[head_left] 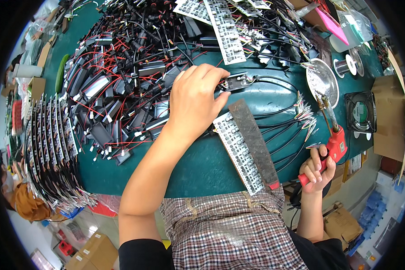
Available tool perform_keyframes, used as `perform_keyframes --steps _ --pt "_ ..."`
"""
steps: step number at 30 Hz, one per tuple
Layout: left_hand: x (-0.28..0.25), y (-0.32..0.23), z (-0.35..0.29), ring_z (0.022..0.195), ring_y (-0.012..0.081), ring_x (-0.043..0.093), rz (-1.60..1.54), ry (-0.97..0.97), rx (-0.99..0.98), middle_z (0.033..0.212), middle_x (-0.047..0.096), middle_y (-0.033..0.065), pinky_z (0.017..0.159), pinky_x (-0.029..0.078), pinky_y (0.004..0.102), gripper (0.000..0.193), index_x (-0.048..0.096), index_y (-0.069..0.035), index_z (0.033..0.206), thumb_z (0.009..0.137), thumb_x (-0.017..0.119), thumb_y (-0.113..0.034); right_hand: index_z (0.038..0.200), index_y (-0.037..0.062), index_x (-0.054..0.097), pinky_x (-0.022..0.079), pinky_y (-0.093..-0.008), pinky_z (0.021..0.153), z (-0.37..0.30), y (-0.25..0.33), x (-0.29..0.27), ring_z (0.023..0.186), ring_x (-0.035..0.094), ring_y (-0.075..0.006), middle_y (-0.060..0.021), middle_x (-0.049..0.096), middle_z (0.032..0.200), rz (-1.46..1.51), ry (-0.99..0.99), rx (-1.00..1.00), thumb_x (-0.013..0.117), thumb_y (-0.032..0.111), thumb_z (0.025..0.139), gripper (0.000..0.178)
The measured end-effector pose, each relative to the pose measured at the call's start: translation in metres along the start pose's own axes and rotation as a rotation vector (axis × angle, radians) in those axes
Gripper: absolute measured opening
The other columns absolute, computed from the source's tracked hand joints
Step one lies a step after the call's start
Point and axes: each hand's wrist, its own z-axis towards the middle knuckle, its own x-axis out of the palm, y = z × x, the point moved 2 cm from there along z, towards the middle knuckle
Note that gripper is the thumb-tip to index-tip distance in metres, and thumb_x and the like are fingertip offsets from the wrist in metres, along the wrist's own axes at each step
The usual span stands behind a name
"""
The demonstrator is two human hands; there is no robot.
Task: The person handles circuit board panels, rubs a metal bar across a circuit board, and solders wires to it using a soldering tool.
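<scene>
My left hand (pixel 195 96) reaches over the middle of the table, its fingers closed at the left end of a small black-cased circuit module (pixel 238 82). A dark cable (pixel 279 81) runs right from that module. My right hand (pixel 317 170) grips a red soldering gun (pixel 337 146), whose metal tip points up and away beside a round, shiny dish (pixel 322 83). Between my hands lies a white circuit board panel (pixel 240 155), with a dark worn bar (pixel 255 141) along its right side. Several black cables (pixel 281 146) extend from under the bar to bare coloured wire ends (pixel 304 114).
A large heap of black modules with red wires (pixel 121 67) covers the left and far table. More white board panels (pixel 225 33) lie on top at the back. Stacked wired boards (pixel 49 148) stand at left. Solder spools (pixel 345 66) and a black fan (pixel 361 111) sit at right.
</scene>
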Motion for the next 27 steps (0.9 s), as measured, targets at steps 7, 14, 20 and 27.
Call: perform_keyframes --steps 7,14,20,27 --pt "0.0011 0.0001 -0.001 0.084 0.0266 0.064 -0.001 -0.01 0.003 0.089 0.067 0.008 0.076 0.049 0.037 0.034 0.069 -0.005 0.096 0.065 0.081 -0.007 0.106 0.0 0.045 0.044 -0.0255 0.042 0.0015 -0.0001 0.0019 0.043 0.046 -0.0093 -0.0104 0.05 0.078 0.01 0.015 0.001 0.049 0.017 0.097 0.02" --pt "0.0012 0.0001 -0.0021 0.084 0.0266 0.064 -0.006 -0.005 -0.005 0.089 0.066 0.0077 0.077 0.049 0.0371 0.034 0.069 -0.005 0.096 0.064 0.081 -0.007 0.106 0.0002 0.045 0.044 -0.0252 0.042 0.001 -0.0007 0.001 0.042 0.046 -0.0089 -0.0099 0.05 0.078 0.012 0.01 0.001 0.049 0.018 0.097 0.02" --pt "0.0012 -0.0007 -0.002 0.084 0.0269 0.064 -0.002 -0.008 -0.003 0.089 0.066 0.0078 0.076 0.049 0.0374 0.035 0.069 -0.005 0.096 0.064 0.082 -0.007 0.106 0.0002 0.045 0.044 -0.0247 0.041 0.0008 -0.0009 0.0013 0.042 0.045 -0.0083 -0.0093 0.05 0.078 0.008 0.006 -0.007 0.049 0.018 0.097 0.02" --pt "0.0001 -0.0015 -0.0021 0.086 0.0271 0.064 0.009 0.0 -0.011 0.09 0.067 0.0071 0.077 0.049 0.0377 0.035 0.069 -0.006 0.097 0.064 0.081 -0.007 0.106 0.0003 0.046 0.044 -0.0244 0.041 0.0005 -0.0009 0.0013 0.042 0.046 -0.0085 -0.0093 0.05 0.078 -0.004 0.001 -0.01 0.049 0.018 0.097 0.02"
